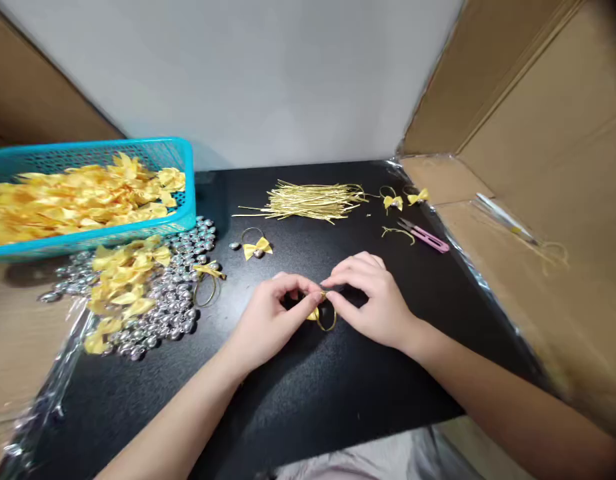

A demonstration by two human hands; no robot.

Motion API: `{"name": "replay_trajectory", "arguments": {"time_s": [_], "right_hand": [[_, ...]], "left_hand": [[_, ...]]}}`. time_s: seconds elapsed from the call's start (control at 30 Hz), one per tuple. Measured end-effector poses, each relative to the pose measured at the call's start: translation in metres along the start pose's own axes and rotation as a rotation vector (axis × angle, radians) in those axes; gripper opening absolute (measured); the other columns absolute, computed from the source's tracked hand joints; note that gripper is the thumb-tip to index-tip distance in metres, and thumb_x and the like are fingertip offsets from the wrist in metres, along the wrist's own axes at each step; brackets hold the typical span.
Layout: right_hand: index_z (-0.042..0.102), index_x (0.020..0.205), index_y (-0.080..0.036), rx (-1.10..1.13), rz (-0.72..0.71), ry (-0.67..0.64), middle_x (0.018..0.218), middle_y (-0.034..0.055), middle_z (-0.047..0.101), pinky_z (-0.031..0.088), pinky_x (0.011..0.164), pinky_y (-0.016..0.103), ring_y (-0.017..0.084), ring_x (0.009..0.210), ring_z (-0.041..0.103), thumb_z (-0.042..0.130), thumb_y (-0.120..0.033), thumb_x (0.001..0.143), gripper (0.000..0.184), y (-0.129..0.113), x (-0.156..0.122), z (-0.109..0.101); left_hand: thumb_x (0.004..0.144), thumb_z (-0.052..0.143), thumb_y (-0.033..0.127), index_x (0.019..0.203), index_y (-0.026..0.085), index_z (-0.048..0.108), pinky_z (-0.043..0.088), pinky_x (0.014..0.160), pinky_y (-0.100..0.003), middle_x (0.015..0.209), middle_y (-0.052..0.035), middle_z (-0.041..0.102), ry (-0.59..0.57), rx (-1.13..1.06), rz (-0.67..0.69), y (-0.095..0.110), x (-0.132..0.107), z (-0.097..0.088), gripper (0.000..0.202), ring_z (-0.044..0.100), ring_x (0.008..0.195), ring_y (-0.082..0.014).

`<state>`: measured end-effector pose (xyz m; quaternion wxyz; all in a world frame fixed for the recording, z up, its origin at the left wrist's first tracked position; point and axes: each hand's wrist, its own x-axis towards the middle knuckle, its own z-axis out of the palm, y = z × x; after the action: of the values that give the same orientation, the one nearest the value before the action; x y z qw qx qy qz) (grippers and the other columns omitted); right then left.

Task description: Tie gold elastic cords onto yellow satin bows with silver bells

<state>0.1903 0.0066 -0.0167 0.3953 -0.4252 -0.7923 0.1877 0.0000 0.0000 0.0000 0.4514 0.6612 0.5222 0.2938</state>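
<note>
Over the middle of the black table, my left hand [283,310] and my right hand [371,300] meet fingertip to fingertip. Both pinch a gold cord loop [329,328], which hangs below the fingers. A yellow bow [313,314] shows beside the loop under my left thumb, mostly hidden by it. Where the cord passes between the fingertips is too small to make out. Left of my hands lie a bow on a cord loop with a silver bead [258,249] and another loop with a bow [205,283] seen edge-on.
A turquoise basket [192,193] full of yellow bows stands at the left. Before it spread silver beads [173,313] and loose bows [131,273]. Gold cords [313,201] lie at the back. Pink thread snips [425,236] and finished-looking bow loops [392,201] lie right. Cardboard walls [553,120] flank the table.
</note>
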Motion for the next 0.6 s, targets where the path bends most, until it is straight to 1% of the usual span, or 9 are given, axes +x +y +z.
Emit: {"name": "replay_trajectory", "arguments": {"time_s": [0.07, 0.2, 0.4, 0.6], "right_hand": [[0.071, 0.079, -0.021, -0.032, -0.023, 0.013, 0.079, -0.0001, 0.071, 0.039, 0.08, 0.037, 0.017, 0.08, 0.06, 0.069, -0.015, 0.081, 0.006, -0.0015, -0.0003, 0.001], [0.065, 0.07, -0.021, -0.068, -0.048, 0.034, 0.074, -0.0013, 0.07, 0.037, 0.08, 0.037, 0.016, 0.076, 0.059, 0.066, -0.014, 0.081, 0.013, -0.0034, -0.0004, 0.0015], [0.06, 0.068, -0.02, -0.06, -0.025, 0.025, 0.072, -0.0023, 0.068, 0.037, 0.08, 0.035, 0.015, 0.076, 0.058, 0.063, -0.013, 0.079, 0.013, -0.0039, -0.0001, 0.0009], [0.06, 0.068, -0.02, -0.069, -0.004, 0.027, 0.072, -0.0024, 0.067, 0.036, 0.08, 0.035, 0.015, 0.076, 0.058, 0.063, -0.013, 0.078, 0.013, -0.0026, 0.0003, 0.0009]], "left_hand": [[0.085, 0.063, 0.034, 0.079, 0.019, 0.073, 0.041, 0.068, -0.029, 0.071, -0.0009, 0.069, 0.006, 0.007, -0.004, -0.0005, -0.0009, 0.0001, 0.019, 0.057, 0.07, -0.0167], [0.084, 0.065, 0.035, 0.079, 0.02, 0.074, 0.041, 0.068, -0.029, 0.07, -0.0008, 0.069, 0.019, 0.026, -0.002, -0.0008, -0.0024, 0.0001, 0.019, 0.058, 0.071, -0.0173], [0.083, 0.065, 0.034, 0.075, 0.02, 0.073, 0.043, 0.071, -0.03, 0.074, -0.0014, 0.071, 0.019, 0.029, 0.0, -0.0012, -0.0039, 0.0002, 0.018, 0.06, 0.074, -0.0185], [0.082, 0.064, 0.032, 0.072, 0.019, 0.071, 0.042, 0.071, -0.031, 0.071, -0.0018, 0.07, 0.024, 0.025, -0.008, -0.0001, -0.0031, 0.0005, 0.018, 0.059, 0.073, -0.0183]]}}
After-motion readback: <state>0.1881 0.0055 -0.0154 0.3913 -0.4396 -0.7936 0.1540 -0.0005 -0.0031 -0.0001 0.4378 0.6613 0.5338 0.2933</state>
